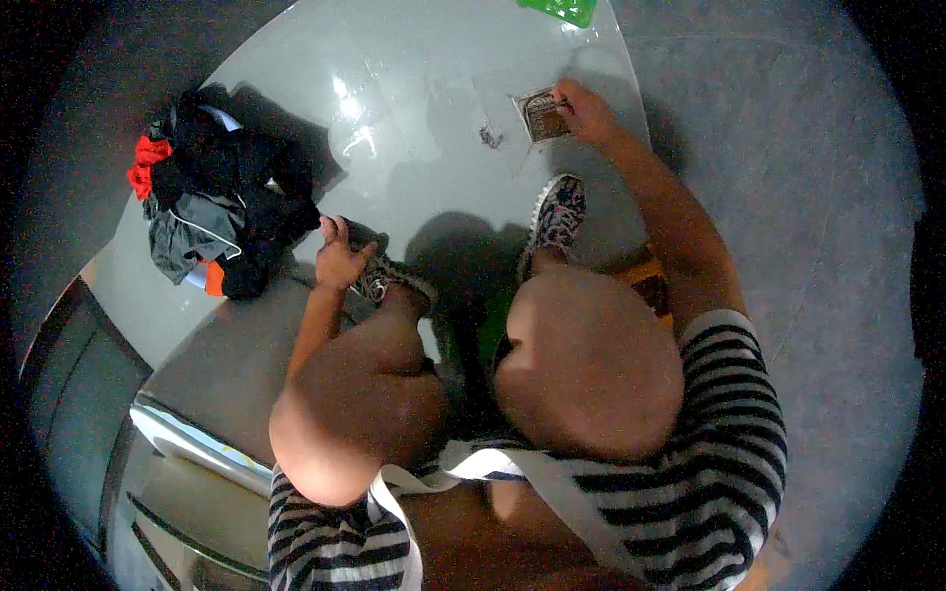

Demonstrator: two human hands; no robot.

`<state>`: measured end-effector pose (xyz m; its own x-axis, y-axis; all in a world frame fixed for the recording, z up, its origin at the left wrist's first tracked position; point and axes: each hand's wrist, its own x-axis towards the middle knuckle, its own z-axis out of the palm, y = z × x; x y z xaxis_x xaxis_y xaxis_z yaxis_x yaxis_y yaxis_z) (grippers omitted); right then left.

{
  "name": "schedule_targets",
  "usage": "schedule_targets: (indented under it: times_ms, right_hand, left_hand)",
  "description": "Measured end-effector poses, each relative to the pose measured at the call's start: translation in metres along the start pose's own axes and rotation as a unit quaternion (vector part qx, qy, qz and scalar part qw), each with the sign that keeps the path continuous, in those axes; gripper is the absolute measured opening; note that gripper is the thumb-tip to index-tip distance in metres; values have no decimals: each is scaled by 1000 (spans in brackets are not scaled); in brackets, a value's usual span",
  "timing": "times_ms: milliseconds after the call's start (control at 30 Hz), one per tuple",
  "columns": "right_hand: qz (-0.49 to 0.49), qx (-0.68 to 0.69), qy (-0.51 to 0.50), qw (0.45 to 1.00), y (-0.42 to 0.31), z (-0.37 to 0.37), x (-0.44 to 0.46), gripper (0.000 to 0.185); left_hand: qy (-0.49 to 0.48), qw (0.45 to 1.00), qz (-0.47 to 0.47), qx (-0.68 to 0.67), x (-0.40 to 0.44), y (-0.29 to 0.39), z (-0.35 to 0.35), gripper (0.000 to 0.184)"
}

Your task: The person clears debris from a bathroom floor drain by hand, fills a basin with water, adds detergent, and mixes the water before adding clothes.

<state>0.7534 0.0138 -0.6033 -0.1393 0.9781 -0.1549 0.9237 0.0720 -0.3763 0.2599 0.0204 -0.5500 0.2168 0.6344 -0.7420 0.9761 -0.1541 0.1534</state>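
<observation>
My right hand [588,113] reaches down to a square floor drain [544,126] with a patterned metal cover, its fingers curled at the drain's right side. What those fingers hold, if anything, is too small to make out. A small dark clump [490,137] lies on the wet floor left of the drain. My left hand [342,261] is low beside my left shoe [379,281], thumb and fingers apart. Its fingertips are close to a heap of dark clothes [236,197]; whether they touch it I cannot tell.
Glossy pale floor [424,98] lies between both hands. A green plastic item [564,8] shows at the top edge. Grey wall [788,197] rises on the right. My right shoe [557,212] stands below the drain. A grey-brown block [227,345] is at lower left.
</observation>
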Motion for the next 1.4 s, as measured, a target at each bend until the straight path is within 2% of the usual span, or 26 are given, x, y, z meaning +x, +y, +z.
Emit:
schedule_targets:
  times_ms: [33,67,100,167,200,267,300,367,400,433,467,500,567,600,633,767,833,867,933,967,1033,1133,1267,1367,1400]
  right_hand:
    - [57,147,-6,988,11,4,1,19]
    - [113,290,-11,950,21,8,4,18]
    - [116,290,-11,950,24,3,11,18]
    - [113,404,204,884,36,-7,24,18]
    - [118,403,207,884,48,5,29,18]
    - [223,598,231,734,64,25,39,24]
    - [224,599,233,733,65,26,37,24]
    - [239,327,246,881,53,25,31,32]
    - [241,327,247,880,44,29,24,32]
    - [198,123,308,922,30,36,13,37]
    - [144,-87,353,920,19,46,3,43]
    - [230,121,250,933,8,75,-10,48]
    - [304,322,132,887,-27,89,-24,54]
    - [259,163,123,944,-57,66,-26,58]
    - [206,0,109,972,-77,52,-24,61]
    - [186,41,156,969,-96,57,-22,55]
    - [54,84,87,991,-80,61,-43,57]
    - [53,82,90,991,-70,59,-54,57]
    - [37,148,-47,987,-51,57,-71,58]
    - [36,148,-49,987,-50,53,-67,58]
    - [141,68,48,986,-54,42,-56,54]
    - [174,21,85,981,-83,49,-52,51]
    - [173,25,124,977,-105,69,-57,50]
    - [128,53,77,987,-89,70,-65,46]
    - [107,127,76,983,-80,66,-64,45]
  left_hand:
    - [6,1000,0,3,0,0,1,86]
    - [12,1000,2,6,0,1,2,86]
    - [10,1000,3,7,0,4,-1,86]
    - [-4,1000,-3,12,-4,9,-7,88]
    - [-6,1000,1,15,-4,9,-6,88]
    - [0,1000,3,-5,-1,6,-5,90]
    - [0,1000,4,-2,-1,6,-4,90]
    - [-19,1000,-16,-15,0,4,-5,91]
    - [-20,1000,-14,-13,-1,4,-7,91]
    - [-19,1000,-9,-9,0,5,-7,92]
    - [-18,1000,-4,-6,0,7,-7,92]
    - [-18,1000,-2,-6,0,8,-5,92]
    - [-4,1000,10,15,-1,9,-4,92]
    - [-4,1000,11,16,-1,9,-3,92]
    - [1,1000,10,17,-2,9,-3,93]
    - [2,1000,13,-13,-1,3,-4,92]
    - [10,999,25,-31,9,-16,13,91]
    - [11,998,31,-50,12,-22,20,90]
    - [8,1000,15,-11,9,-9,11,90]
    - [2,1000,6,9,6,-6,8,90]
    - [16,1000,18,11,2,0,5,91]
    - [30,999,25,-1,1,-4,5,92]
    - [-9,1000,-9,3,0,6,-4,91]
    - [14,1000,15,10,5,-6,8,92]
    - [13,1000,13,8,2,-5,7,92]
